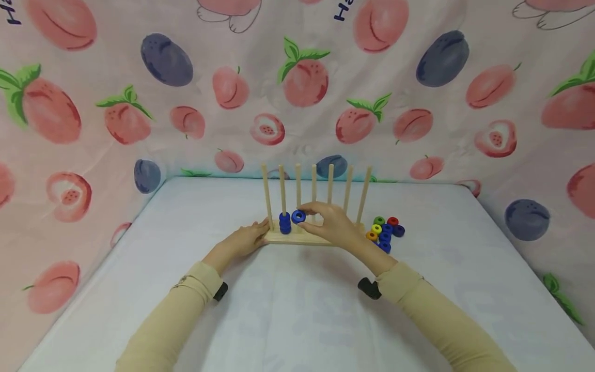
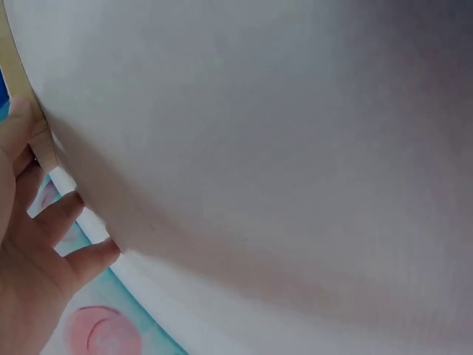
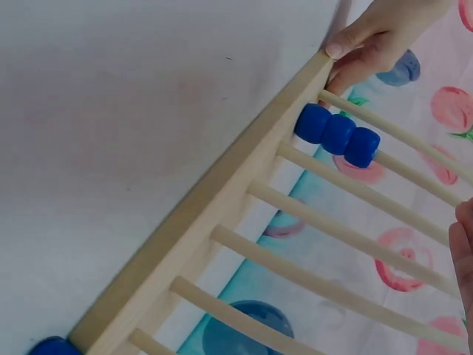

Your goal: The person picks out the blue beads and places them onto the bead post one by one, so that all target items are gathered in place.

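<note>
A wooden peg rack [image 1: 297, 239] with several upright pegs stands on the white-covered table. Three blue beads [image 3: 338, 134] are stacked on its second peg from the left. My left hand [image 1: 245, 240] grips the rack's left end; in the left wrist view its thumb [image 2: 18, 122] lies on the base's edge. Between the thumb and index finger of my right hand [image 1: 335, 226] is a blue bead [image 1: 294, 219], its hole facing the head camera. This bead is just right of the stack, in front of the third peg. Only a bit of the right hand [image 3: 463, 251] shows in its wrist view.
Loose beads lie beside the rack's right end: several blue [image 1: 398, 231], a green bead [image 1: 379, 220], a red bead [image 1: 393, 221], a yellow bead [image 1: 376, 229] and an orange bead [image 1: 371, 236]. A fruit-print cloth [image 1: 260, 51] hangs behind the table [image 1: 297, 310].
</note>
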{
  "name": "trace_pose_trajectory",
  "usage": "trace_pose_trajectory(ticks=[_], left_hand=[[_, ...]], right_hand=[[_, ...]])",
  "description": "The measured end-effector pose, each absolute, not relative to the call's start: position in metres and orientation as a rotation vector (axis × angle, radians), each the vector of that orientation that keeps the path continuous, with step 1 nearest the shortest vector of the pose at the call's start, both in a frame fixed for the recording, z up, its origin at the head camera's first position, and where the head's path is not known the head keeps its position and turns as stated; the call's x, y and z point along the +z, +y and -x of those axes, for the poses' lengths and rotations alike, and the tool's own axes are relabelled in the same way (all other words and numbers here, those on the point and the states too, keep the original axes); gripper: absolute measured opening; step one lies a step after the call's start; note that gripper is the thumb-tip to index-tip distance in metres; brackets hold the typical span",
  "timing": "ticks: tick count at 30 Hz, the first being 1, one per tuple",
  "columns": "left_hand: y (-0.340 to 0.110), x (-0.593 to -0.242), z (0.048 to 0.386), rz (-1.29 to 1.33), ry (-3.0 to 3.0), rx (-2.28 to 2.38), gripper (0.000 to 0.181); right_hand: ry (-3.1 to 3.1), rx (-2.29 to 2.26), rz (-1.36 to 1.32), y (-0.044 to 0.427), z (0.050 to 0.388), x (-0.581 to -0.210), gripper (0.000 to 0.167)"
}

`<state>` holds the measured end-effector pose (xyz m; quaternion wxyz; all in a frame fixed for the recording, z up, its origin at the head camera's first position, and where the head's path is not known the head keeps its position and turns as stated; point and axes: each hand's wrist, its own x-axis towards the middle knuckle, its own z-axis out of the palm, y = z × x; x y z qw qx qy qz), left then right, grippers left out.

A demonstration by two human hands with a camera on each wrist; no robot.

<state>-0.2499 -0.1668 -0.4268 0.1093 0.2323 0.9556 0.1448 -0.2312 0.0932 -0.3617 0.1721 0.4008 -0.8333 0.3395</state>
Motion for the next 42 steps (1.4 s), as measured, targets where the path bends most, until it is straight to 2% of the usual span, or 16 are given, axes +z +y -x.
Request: trace_pose_trajectory(ticks=[16, 28, 42], left_hand=[[-0.166, -0.423, 0.251, -0.689, 2.808, 0.372, 0.056], [-0.167, -0.427, 0.252, -0.808, 2.867, 0.316, 0.053], [-0.164, -0.428, 0.250, -0.829, 2.996, 0.165, 0.051]], right_hand=[[-2.200, 0.904, -1.135, 0.077, 0.240, -0.330, 0.035], [-2.123, 0.900, -1.082, 0.076, 0.250, -0.313, 0.034], [-2.251, 0.779, -1.056, 0.064, 0.259, -0.290, 0.036]])
